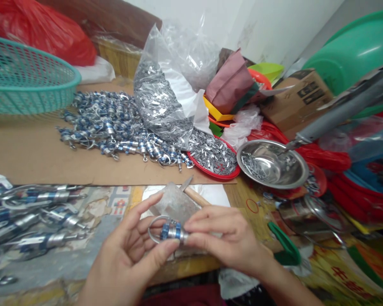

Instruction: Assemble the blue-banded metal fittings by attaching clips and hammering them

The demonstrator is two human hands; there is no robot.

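Observation:
A small blue and silver metal cylinder with a wire ring [173, 230] is held between both hands near the table's front edge. My left hand [130, 250] has its thumb pressed on the near side, with the ring loop by its curled fingers. The thumb and fingers of my right hand [221, 231] pinch the other end, covering it. Just behind them sits a grey block [174, 200], partly hidden by the hands. Against the block leans a wooden-handled tool [196, 196] with a pointed metal tip.
Similar pieces form a heap [115, 123] on brown cardboard [28, 148], and more pieces [35, 225] lie at left. Farther back are a bag of small metal parts [159, 97], a red plate [215, 175], a steel bowl [293, 182] and a green basket [35, 100].

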